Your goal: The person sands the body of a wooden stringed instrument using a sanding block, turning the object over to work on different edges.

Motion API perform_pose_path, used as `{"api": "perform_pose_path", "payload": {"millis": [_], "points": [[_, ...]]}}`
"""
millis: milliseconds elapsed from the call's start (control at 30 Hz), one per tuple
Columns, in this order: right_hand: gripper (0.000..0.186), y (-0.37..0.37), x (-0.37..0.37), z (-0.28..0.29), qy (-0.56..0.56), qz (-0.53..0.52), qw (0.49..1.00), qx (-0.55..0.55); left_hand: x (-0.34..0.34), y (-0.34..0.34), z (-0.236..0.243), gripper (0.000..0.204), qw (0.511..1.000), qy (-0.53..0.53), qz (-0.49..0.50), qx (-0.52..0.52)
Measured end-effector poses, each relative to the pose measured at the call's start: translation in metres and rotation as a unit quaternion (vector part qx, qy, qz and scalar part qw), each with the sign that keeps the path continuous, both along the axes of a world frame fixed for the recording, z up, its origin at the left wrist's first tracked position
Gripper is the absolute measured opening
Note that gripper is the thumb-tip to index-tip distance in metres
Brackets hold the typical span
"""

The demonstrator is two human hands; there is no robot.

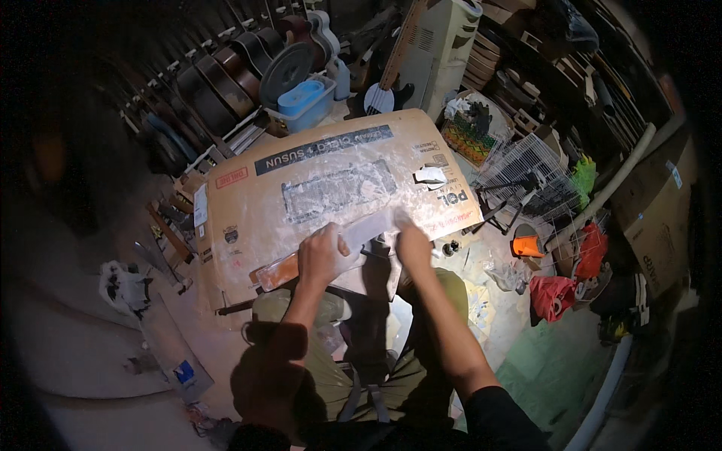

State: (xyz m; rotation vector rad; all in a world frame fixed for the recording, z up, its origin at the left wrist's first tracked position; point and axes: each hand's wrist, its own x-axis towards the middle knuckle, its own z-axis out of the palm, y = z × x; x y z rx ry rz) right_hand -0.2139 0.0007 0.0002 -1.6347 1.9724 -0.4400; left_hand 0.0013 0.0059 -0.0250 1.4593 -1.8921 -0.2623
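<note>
A long, narrow strip (367,226), pale grey on its upper face with a brown wooden end (277,272), lies slantwise over the near edge of a dusty cardboard sheet (256,199). My left hand (322,254) is wrapped round the strip near its brown end. At the strip's right end my right hand (412,246) is closed and slightly blurred. Whether it grips the strip itself or a small thing against it is hidden. A crumpled white piece (430,176) rests on the cardboard, beyond my right hand.
Several guitars (203,94) stand in a row at the far left. A blue plastic tub (308,113) sits behind the cardboard. To the right are a wire rack (526,169), an orange object (528,246) and a red bag (553,295) on the floor.
</note>
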Motion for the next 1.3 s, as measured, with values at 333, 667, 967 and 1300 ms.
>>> {"api": "perform_pose_path", "payload": {"millis": [333,667,967,1300], "points": [[0.049,0.004,-0.006,-0.033,-0.335,-0.161,0.911,-0.177,0.016,-0.034,0.022,0.039,0.998,0.032,0.022,0.047],[0.060,0.000,-0.003,-0.036,-0.278,-0.048,0.950,-0.130,0.030,-0.090,0.043,0.050,0.976,0.092,0.025,0.198],[0.081,0.024,0.039,0.021,-0.133,0.301,0.934,-0.139,0.049,-0.058,0.023,0.067,0.969,0.081,-0.088,0.217],[0.081,0.005,0.011,-0.010,-0.066,0.035,0.996,-0.046,0.025,-0.028,0.049,0.061,0.990,-0.051,-0.062,0.114]]}}
